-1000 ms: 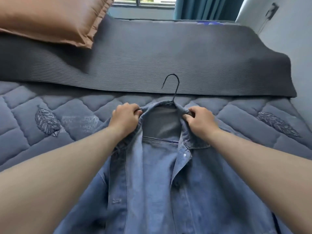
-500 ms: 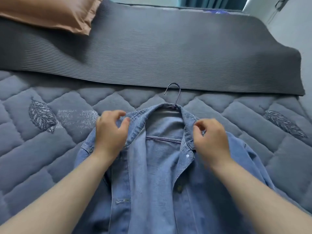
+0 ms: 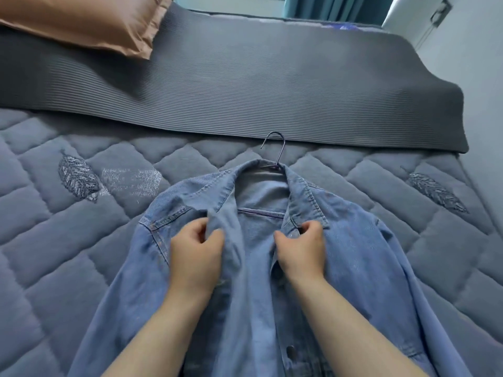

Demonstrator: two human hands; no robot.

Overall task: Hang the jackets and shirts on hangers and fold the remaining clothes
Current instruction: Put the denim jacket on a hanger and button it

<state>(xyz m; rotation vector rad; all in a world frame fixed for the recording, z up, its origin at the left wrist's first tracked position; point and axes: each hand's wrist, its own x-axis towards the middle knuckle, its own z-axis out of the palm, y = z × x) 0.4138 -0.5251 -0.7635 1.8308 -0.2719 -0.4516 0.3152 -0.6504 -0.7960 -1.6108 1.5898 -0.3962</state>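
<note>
The denim jacket (image 3: 353, 240) lies open-fronted mid-bed (image 3: 68, 268), running to the near edge; a hanger (image 3: 280, 152) sits inside, its hook poking out past the collar; the left hand (image 3: 194, 257) pinches one front edge; the right hand (image 3: 302, 251) grips the other.

We find a quilted blue bed (image 3: 68, 254) bearing a grey ribbed blanket (image 3: 272, 91), a brown pillow (image 3: 81, 20) and a denim jacket (image 3: 353, 240).
</note>
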